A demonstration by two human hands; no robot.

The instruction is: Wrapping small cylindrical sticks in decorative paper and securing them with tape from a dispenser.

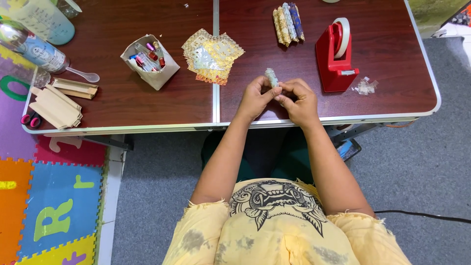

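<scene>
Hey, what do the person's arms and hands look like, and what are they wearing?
Both arms are bare to the shoulder. The left hand and right hand wear no gloves, and no rings or watch are visible. The yellow shirt has frayed, cut-off sleeves, grey smudges and a black mask drawing.

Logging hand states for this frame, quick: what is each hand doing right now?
Left hand: closed on the small wrapped roll, gripping its left side.
Right hand: closed, fingers pinching the same roll from the right.

Fingers [274,94] hide the lower half of the small wrapped roll [271,77].
</scene>
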